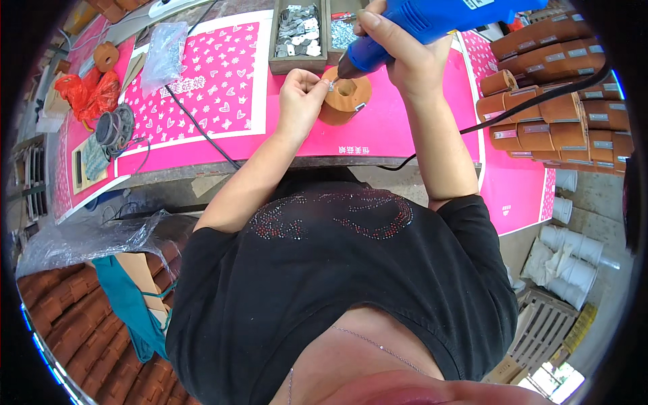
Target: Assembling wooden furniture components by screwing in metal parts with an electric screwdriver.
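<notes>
My right hand [412, 57] is wrapped round the grip of a blue corded power drill [385, 42]. Its dark tip points down at the rim of a round brown wooden block [347, 104] on the pink table. The block has a hole in its top and a small metal fitting [360, 106] on its near right side. At the block's left edge, my left hand [302, 98] pinches a small shiny metal piece [331, 86] between thumb and fingertips. The drill tip is right beside that piece; whether they touch cannot be made out.
Behind the block stands a wooden tray [297, 64] of small metal plates and screws. Brown wooden blocks [540, 128] with metal fittings are stacked at the right. A black cord [526, 108] crosses on the right. Leftward lie a plastic bag [164, 57], a red bag [88, 93] and a speaker [115, 128].
</notes>
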Demonstrator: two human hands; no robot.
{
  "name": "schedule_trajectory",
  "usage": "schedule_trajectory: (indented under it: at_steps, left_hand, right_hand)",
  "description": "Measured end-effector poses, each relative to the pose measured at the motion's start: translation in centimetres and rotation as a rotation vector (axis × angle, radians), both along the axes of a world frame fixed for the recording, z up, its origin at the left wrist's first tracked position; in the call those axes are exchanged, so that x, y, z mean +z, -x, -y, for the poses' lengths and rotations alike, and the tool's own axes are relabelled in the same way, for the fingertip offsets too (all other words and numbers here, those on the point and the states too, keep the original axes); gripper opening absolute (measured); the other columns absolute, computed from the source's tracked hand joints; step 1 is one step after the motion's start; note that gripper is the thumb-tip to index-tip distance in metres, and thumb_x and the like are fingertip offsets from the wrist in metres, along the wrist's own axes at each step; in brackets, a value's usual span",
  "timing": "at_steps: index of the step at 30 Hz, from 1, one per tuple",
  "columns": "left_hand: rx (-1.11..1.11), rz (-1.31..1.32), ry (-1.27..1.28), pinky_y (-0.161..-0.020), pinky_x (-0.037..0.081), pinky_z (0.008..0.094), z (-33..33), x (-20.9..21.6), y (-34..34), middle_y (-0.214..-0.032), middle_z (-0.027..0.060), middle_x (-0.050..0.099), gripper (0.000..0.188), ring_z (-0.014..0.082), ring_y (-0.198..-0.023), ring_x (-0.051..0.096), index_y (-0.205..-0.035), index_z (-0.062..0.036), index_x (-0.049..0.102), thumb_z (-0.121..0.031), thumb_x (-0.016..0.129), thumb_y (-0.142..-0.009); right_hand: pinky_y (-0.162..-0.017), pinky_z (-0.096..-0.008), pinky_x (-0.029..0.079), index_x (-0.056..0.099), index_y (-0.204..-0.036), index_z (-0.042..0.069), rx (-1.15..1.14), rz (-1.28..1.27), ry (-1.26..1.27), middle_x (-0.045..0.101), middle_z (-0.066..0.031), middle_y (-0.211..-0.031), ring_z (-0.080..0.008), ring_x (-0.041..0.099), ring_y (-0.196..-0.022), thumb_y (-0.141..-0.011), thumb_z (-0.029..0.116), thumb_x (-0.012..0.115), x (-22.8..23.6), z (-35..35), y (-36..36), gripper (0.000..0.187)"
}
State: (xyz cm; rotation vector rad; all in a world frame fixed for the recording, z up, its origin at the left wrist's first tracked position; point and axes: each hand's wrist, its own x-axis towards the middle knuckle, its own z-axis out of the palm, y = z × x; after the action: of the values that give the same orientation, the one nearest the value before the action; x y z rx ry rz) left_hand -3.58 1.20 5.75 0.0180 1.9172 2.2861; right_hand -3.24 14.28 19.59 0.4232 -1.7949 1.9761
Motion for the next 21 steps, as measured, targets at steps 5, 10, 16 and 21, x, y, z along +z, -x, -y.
schedule_trajectory:
  at_steps: [5, 10, 16, 21]
  left_hand:
    - [0.090, -0.207, 0.031, -0.067, 0.045, 0.0267, 0.4, -1.2, 0.5, -0.083, 0.0079, 0.058, 0.017, 0.0131, -0.077, 0.056, -0.092, -0.0011, 0.054, -0.008, 0.061, -0.079]
    - [0.021, -0.666, 0.358, -0.084, 0.044, 0.0337, 1.1, 0.4, 0.2, -0.097, 0.0107, 0.060, 0.017, 0.0255, -0.095, 0.057, -0.085, -0.0022, 0.062, -0.008, 0.066, -0.070]
    - [-0.012, -0.496, 0.235, -0.085, 0.045, 0.0323, 0.5, 0.0, -0.1, -0.107, 0.0115, 0.061, 0.014, 0.0235, -0.099, 0.058, -0.083, -0.0014, 0.065, -0.008, 0.067, -0.070]
    - [0.003, -0.457, 0.207, -0.080, 0.048, 0.0300, 0.2, -0.3, -0.1, -0.108, 0.0122, 0.061, 0.011, 0.0216, -0.097, 0.060, -0.081, -0.0011, 0.067, -0.007, 0.067, -0.071]
  right_hand:
    - [-0.066, -0.0240, 0.046, 0.042, -0.115, -0.002, 0.027, -0.010, 0.051, 0.057, -0.0035, -0.079, -0.0116, 0.056, -0.072, -0.072, 0.001, 0.070, -0.2, 0.8, -0.1, 0.052]
    - [-0.068, -0.0248, 0.047, 0.041, -0.116, -0.002, -0.017, 0.027, 0.034, 0.057, -0.0044, -0.081, -0.0126, 0.057, -0.075, -0.072, 0.002, 0.070, -0.3, 0.8, -0.6, 0.053]
    - [-0.067, -0.0252, 0.047, 0.041, -0.116, -0.001, -0.008, 0.024, 0.011, 0.056, -0.0040, -0.079, -0.0123, 0.056, -0.073, -0.072, 0.002, 0.070, -0.4, 0.5, -0.7, 0.053]
    - [-0.066, -0.0341, 0.049, 0.051, -0.100, -0.003, 0.023, -0.103, -0.157, 0.059, -0.0106, -0.076, -0.0198, 0.058, -0.068, -0.075, 0.002, 0.060, -0.8, -0.5, -0.3, 0.026]
